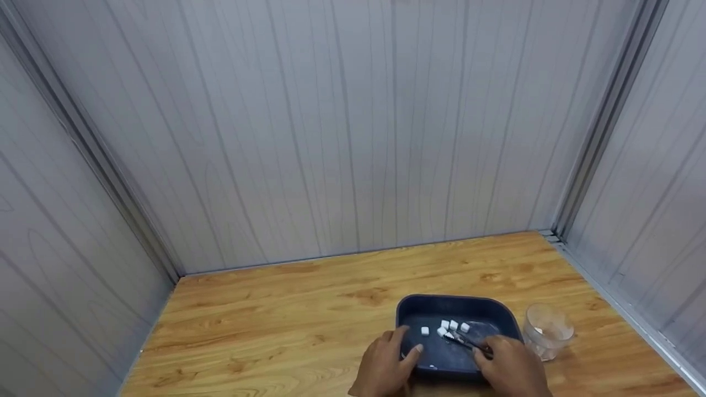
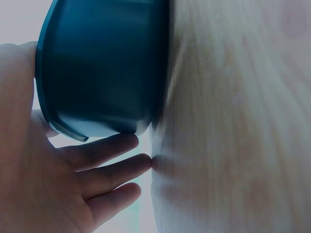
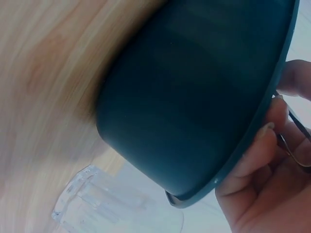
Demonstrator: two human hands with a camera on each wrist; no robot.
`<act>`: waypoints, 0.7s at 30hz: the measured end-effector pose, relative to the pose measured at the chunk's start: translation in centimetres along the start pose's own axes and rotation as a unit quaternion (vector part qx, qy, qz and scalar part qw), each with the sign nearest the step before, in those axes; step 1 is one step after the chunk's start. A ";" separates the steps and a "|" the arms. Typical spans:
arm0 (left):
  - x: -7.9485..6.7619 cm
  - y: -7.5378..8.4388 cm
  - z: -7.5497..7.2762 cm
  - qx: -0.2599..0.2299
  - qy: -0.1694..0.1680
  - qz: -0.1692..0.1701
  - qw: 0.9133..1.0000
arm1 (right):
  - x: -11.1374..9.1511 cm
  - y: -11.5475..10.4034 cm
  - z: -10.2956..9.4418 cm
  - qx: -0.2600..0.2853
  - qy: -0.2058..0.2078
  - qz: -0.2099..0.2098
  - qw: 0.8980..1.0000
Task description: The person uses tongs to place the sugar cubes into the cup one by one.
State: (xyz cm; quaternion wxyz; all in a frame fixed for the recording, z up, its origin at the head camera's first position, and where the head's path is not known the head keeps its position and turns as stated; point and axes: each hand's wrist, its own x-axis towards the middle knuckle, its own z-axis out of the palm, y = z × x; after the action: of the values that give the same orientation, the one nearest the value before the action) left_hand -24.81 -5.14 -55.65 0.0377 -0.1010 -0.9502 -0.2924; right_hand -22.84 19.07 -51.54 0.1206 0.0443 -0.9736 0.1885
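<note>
A dark blue rectangular tray holds several white cubes that look like sugar cubes, most of them bunched near its middle. My left hand grips the tray's left side, thumb over the rim and inside, other fingers along the outer wall. With my right hand I hold small dark tongs over the tray's right front rim. Their tips reach down to the bunched cubes; whether a cube is between them I cannot tell. In the right wrist view the fingers rest close against the rim.
A clear glass stands just right of the tray, with a small white piece inside. The wooden table is bounded by pale panel walls at the back and both sides.
</note>
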 end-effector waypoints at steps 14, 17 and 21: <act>0.0 -0.1 -0.2 0.002 0.013 0.016 1.000 | 0.5 -0.5 0.0 -0.011 -0.027 0.009 1.000; -0.1 -0.1 -0.2 0.001 0.010 0.012 1.000 | 0.5 -0.5 0.0 -0.011 -0.039 0.009 0.999; 0.0 -0.2 -0.3 -0.004 -0.002 -0.001 1.000 | 0.5 -0.6 0.0 -0.012 -0.048 0.010 0.999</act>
State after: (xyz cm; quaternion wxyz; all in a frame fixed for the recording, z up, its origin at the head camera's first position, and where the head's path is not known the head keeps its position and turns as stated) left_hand -24.82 -5.44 -55.49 0.0355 -0.1006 -0.9492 -0.2961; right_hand -23.29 18.49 -51.24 0.0725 0.0418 -0.9809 0.1754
